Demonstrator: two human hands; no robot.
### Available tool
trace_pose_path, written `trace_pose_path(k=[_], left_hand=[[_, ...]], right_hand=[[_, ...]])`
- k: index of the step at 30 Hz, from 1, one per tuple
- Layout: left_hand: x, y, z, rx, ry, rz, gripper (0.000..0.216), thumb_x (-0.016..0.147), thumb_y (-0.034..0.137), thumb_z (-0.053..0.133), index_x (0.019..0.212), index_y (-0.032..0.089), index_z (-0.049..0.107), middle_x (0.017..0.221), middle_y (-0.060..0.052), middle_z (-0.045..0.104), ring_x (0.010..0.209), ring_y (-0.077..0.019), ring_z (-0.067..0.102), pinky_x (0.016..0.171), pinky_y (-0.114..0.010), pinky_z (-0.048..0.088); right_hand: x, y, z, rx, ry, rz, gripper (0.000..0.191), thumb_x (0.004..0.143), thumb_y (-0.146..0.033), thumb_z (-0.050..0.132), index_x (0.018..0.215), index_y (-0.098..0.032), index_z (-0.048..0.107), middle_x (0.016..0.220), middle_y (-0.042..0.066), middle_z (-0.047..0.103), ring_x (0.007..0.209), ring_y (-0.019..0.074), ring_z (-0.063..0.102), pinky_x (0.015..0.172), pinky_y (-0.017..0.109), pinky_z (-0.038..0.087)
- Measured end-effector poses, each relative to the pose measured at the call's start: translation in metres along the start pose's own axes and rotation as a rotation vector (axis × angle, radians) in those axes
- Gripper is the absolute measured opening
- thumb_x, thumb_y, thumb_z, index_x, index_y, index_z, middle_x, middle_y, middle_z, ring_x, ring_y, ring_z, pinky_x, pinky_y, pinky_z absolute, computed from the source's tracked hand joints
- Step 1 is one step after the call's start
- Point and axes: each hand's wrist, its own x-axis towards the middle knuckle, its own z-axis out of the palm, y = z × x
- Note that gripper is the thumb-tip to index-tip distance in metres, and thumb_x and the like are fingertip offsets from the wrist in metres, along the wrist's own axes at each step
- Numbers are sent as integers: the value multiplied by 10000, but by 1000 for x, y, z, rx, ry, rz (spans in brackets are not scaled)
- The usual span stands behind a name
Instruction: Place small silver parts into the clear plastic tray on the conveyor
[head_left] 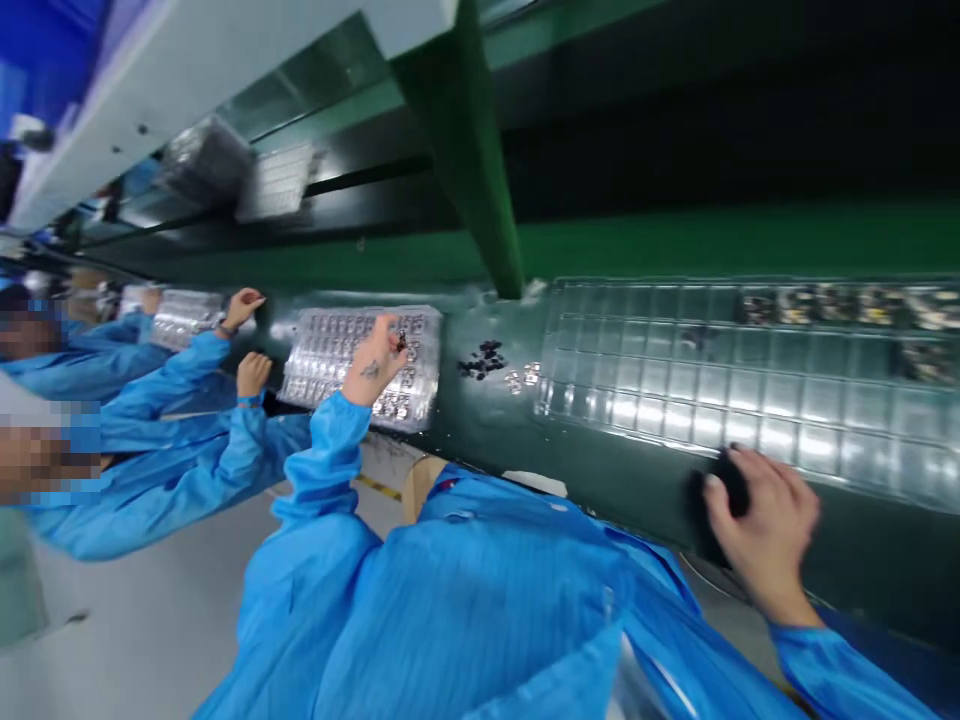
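A long table (645,480) runs across in front of the person. On it, to the right, lies a big tray (750,390) with many little pockets, and small parts (840,305) sit in the pockets along its far edge. The right hand (761,535) is at the near edge of this tray. To the left lies another tray (330,360), and the left hand (375,360) is on top of it. Between the two trays lies a little pile of loose bits (484,360). Farther left, a co-worker's hands (244,305) are at a third tray (184,315).
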Motion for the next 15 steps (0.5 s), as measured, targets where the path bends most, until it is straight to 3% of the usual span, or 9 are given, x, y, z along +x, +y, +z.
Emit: trace_pose_path(k=[5, 11, 15], left_hand=[[24, -43, 9, 104, -134, -14, 509, 787, 140, 590, 1258, 113, 397, 899, -53, 601, 786, -159, 605, 751, -280, 476], [54, -38, 22, 142, -195, 145, 513, 820, 142, 540, 1307, 97, 385, 1028, -102, 591, 872, -189, 593, 797, -309, 471], [70, -30, 27, 211, -272, 155, 506, 823, 123, 511, 1316, 92, 403, 1062, -122, 596, 954, -218, 588, 855, -343, 477]], right_hand=[[3, -9, 2, 28, 37, 9, 539, 930, -432, 488, 1441, -264, 470, 1249, 118, 606, 1245, 358, 509, 1053, 558, 385], [6, -19, -3, 49, 54, 31, 549, 920, -372, 536, 1459, -309, 450, 1267, 76, 602, 1231, 390, 517, 1058, 581, 390], [6, -20, -4, 53, 30, 40, 551, 935, -360, 518, 1474, -303, 421, 1297, 80, 581, 1251, 384, 499, 1068, 579, 376]])
